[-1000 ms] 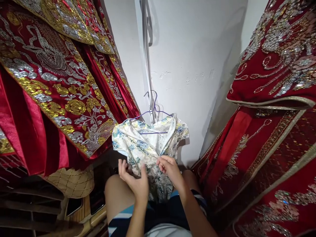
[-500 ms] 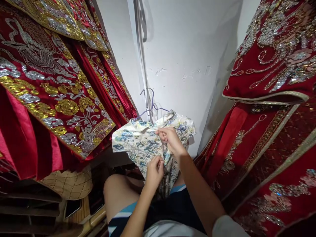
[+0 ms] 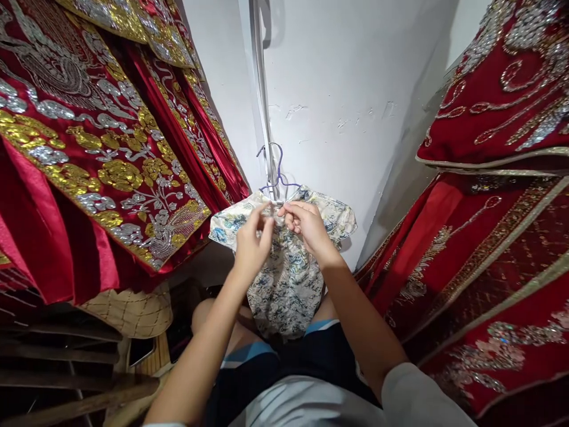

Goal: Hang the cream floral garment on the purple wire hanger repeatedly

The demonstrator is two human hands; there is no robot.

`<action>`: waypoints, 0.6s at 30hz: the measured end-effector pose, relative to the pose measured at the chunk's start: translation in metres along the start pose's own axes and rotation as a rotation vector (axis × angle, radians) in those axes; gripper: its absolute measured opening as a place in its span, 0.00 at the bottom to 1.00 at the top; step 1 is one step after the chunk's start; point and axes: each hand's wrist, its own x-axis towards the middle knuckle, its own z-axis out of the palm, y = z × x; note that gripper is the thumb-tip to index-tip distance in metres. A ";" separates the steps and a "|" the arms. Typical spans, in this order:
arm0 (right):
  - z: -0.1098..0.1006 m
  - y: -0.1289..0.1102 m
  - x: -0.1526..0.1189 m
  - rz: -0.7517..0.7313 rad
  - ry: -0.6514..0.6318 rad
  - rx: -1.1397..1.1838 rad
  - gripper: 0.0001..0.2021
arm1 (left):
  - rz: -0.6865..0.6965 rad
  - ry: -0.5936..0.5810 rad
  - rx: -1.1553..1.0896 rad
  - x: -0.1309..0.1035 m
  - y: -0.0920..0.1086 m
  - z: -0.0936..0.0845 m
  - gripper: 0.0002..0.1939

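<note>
A short-sleeved floral shirt [image 3: 284, 284], cream with blue and yellow print, hangs in front of me on a thin purple hanger [image 3: 279, 169]. My right hand [image 3: 306, 222] pinches the shirt near its neckline with thumb and forefinger, the other fingers curled. Just left of it, my left hand [image 3: 254, 234] is at the neckline with thumb and forefinger apart. Its fingertips are close to the fabric; whether they touch it is unclear. The shirt's lower part drapes down between my knees.
Red gowns with gold and silver sequins [image 3: 120, 178] hang at left, and beaded red garments [image 3: 444, 237] at right. Behind the hanger a metal pole [image 3: 262, 89] runs along the white wall [image 3: 342, 77]. A quilted tan item [image 3: 133, 311] and wooden slats [image 3: 62, 356] are low at left.
My left hand has left the shirt's front edge and moved up to the neckline, its fingers parting. The right hand has risen slightly towards the neckline, and the shirt front now hangs flatter.
</note>
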 end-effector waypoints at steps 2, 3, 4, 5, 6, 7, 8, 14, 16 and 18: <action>-0.002 -0.002 0.001 -0.020 -0.012 -0.013 0.13 | 0.086 -0.017 0.050 0.027 0.009 -0.004 0.15; -0.003 -0.001 0.002 -0.036 -0.013 -0.014 0.13 | 0.129 -0.049 0.084 0.037 0.012 -0.003 0.12; -0.004 0.000 0.003 -0.049 -0.013 -0.015 0.13 | 0.165 -0.072 0.118 0.043 0.014 -0.002 0.10; -0.006 0.002 0.004 -0.057 -0.009 -0.017 0.12 | 0.194 -0.083 0.147 0.047 0.016 0.000 0.10; -0.007 0.006 0.005 -0.057 -0.002 -0.020 0.12 | 0.213 -0.076 0.169 0.048 0.017 0.002 0.10; -0.009 0.010 0.005 -0.051 0.012 -0.026 0.13 | 0.223 -0.054 0.183 0.048 0.017 0.004 0.10; -0.010 0.016 0.005 -0.040 0.031 -0.035 0.13 | 0.226 -0.024 0.188 0.047 0.017 0.006 0.10; -0.012 0.043 -0.008 0.040 0.083 -0.106 0.14 | 0.050 0.246 0.132 0.049 -0.004 -0.010 0.08; -0.010 0.047 -0.014 0.053 0.096 -0.101 0.14 | -0.077 0.353 0.040 0.053 -0.024 -0.025 0.08; -0.007 0.050 -0.021 0.046 0.103 -0.100 0.14 | -0.170 0.429 -0.049 0.055 -0.048 -0.042 0.08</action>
